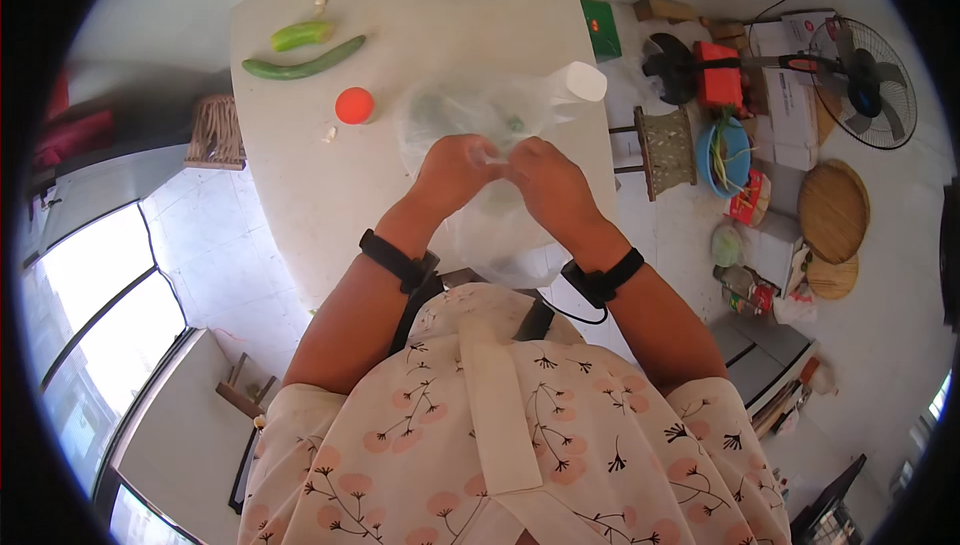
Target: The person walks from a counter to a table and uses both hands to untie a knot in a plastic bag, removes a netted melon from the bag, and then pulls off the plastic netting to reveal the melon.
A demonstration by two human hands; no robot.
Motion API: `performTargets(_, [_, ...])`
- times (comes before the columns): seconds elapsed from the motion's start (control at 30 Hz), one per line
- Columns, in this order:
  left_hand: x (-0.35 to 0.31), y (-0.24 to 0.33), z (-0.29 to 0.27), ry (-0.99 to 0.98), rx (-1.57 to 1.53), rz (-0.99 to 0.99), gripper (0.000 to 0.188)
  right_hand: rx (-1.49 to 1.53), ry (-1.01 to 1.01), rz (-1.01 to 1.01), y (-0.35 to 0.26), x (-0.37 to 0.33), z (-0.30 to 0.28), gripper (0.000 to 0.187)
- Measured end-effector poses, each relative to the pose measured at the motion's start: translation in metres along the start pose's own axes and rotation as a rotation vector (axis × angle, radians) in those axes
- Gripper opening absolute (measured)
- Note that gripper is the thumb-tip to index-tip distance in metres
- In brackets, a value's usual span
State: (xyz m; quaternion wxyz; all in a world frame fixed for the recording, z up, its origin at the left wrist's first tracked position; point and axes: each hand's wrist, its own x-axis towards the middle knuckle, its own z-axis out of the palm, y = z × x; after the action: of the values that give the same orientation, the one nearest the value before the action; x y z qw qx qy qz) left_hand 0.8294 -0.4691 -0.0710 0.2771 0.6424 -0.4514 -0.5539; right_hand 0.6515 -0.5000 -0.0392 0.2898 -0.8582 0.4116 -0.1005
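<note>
Head view: left hand [452,174] and right hand [545,179], fingers closed, are pinching the plastic bag [462,111] near its middle, where hard tugging could be tearing it.

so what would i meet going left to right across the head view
Left woven stool, nearer red lid, left hand, right hand, right woven stool, blue basin, larger round wooden tray.

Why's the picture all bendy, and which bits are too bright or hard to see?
Head view: the fisheye lens bows the edges of the pale flat tabletop; head view: dark-framed glass panes glare white; head view: a cloudy plastic bag hazes green patches showing through.
</note>
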Motion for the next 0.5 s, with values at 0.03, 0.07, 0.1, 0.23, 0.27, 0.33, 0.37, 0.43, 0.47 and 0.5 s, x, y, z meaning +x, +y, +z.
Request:
performTargets(0.03, [0.002,0.003,0.000,-0.046,0.062,0.007,0.025,0.014,-0.012,0.030,0.001,-0.003,-0.003,0.010])
performTargets(0.07, [0.004,0.005,0.000,-0.093,0.124,0.014,0.026,0.014,-0.011,0.037,0.002,-0.005,-0.005,0.010])
performTargets(0.1, [0.008,0.004,-0.001,-0.100,0.127,0.015,0.026,0.051,-0.015,0.043,0.002,-0.008,-0.006,0.009])
performTargets(0.23, [0.020,0.004,-0.006,-0.333,0.034,-0.122,0.024,0.174,-0.018,-0.007,0.007,-0.018,-0.007,0.006])
performTargets(0.27, [0.022,0.006,-0.005,-0.373,0.022,-0.160,0.023,0.175,-0.012,0.001,0.008,-0.020,-0.008,0.006])
performTargets(0.33, [0.025,0.004,-0.001,-0.361,0.023,-0.218,0.023,0.217,-0.007,-0.008,0.000,-0.020,-0.011,0.004])
performTargets(0.37, [0.025,0.003,0.001,-0.344,0.019,-0.273,0.023,0.221,-0.004,-0.005,0.000,-0.022,-0.011,0.004])
performTargets(0.43, [0.025,0.010,0.007,-0.342,0.088,-0.246,0.023,0.164,0.021,-0.114,0.004,-0.026,-0.013,0.008])
performTargets(0.47, [0.025,0.013,0.008,-0.332,0.152,-0.220,0.023,0.164,0.026,-0.108,0.005,-0.029,-0.014,0.008])
performTargets(0.5, [0.024,0.015,0.008,-0.335,0.156,-0.220,0.023,0.116,0.015,-0.134,0.006,-0.031,-0.014,0.008])
